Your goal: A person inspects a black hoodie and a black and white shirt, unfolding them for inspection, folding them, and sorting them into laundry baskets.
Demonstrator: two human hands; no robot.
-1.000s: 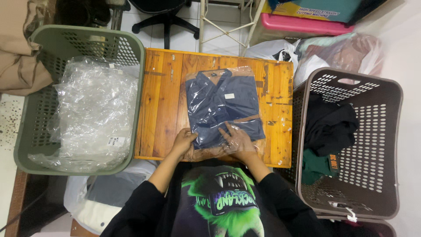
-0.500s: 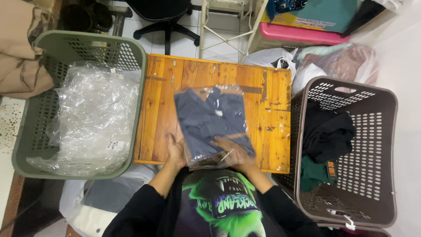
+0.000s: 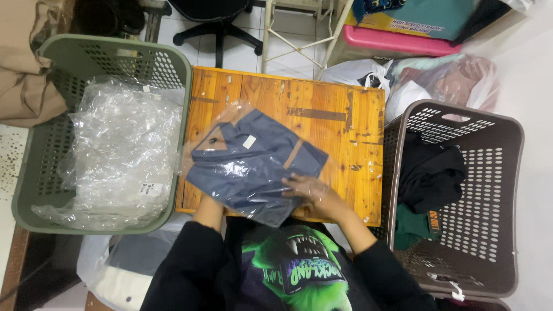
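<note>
Wooden table (image 3: 334,124) has bare room beyond the hands. Left of them sits a green basket (image 3: 80,60) of clear bags (image 3: 124,144); right, a brown basket (image 3: 495,190). Between them a bagged blue garment (image 3: 247,167) lies tilted, poking over the near edge. Right hand (image 3: 311,193) presses flat on top; left hand (image 3: 210,201) is tucked under, grip hidden.

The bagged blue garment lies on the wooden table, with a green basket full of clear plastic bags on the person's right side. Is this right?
Not quite. In the head view the green basket with clear plastic bags stands on the person's left side; a brown basket is on the right. The bagged blue garment does lie on the wooden table.
</note>
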